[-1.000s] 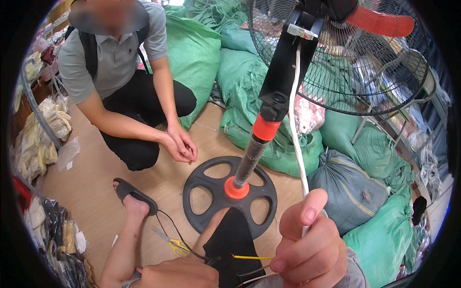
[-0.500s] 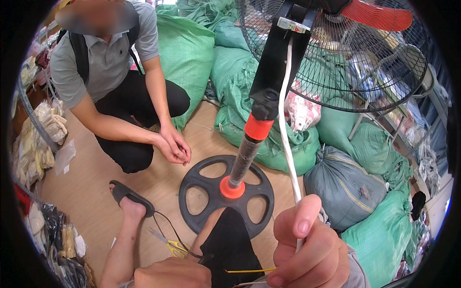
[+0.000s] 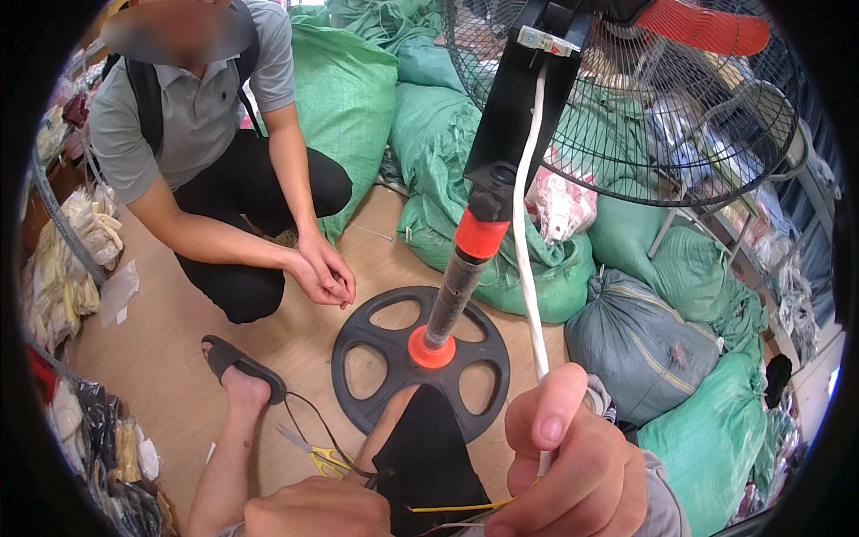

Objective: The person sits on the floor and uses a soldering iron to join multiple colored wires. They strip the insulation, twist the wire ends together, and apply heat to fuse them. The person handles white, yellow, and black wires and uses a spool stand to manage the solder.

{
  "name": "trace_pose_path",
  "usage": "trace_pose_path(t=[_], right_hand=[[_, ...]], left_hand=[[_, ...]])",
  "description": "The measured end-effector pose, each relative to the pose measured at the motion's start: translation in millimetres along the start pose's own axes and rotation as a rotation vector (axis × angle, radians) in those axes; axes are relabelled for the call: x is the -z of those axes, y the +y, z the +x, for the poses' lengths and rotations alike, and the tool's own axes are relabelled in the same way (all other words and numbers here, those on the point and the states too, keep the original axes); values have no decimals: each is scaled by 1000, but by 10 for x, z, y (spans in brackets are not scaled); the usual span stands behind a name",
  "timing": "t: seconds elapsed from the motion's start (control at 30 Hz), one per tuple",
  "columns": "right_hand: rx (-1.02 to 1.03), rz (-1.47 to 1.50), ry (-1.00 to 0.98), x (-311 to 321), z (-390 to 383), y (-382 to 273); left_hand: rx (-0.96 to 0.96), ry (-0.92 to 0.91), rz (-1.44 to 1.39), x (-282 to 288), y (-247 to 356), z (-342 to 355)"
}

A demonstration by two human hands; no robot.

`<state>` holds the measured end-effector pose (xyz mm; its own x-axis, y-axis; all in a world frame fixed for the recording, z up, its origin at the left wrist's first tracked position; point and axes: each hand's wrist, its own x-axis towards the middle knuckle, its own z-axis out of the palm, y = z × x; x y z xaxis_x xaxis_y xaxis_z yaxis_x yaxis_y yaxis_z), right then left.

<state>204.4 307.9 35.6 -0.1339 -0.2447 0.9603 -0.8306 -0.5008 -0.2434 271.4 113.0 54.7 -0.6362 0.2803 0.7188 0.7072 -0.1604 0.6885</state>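
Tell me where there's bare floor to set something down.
Two bare patches of floor: one between the bundles on the left and the sandal; one between the sandal, the crouching person and the fan base. Crowded: by the scissors between the legs, and right of the base, with sacks behind the white cable in the right hand.

The floor [image 3: 309, 358] between sandal [image 3: 234, 360] and base [image 3: 383, 341] leaves passage. Pole [image 3: 454, 291] and cable [image 3: 530, 295] obstruct ahead of the right hand [image 3: 573, 456], sacks [image 3: 658, 345] beyond.
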Motion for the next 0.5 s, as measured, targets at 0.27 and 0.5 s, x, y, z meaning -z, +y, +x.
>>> trace_pose_path(t=[0.27, 0.5], right_hand=[[65, 25, 59, -55, 4, 61], [182, -101, 168, -164, -70, 164]], left_hand=[[9, 4, 27, -4, 4, 14], [27, -9, 82, 23, -5, 4]])
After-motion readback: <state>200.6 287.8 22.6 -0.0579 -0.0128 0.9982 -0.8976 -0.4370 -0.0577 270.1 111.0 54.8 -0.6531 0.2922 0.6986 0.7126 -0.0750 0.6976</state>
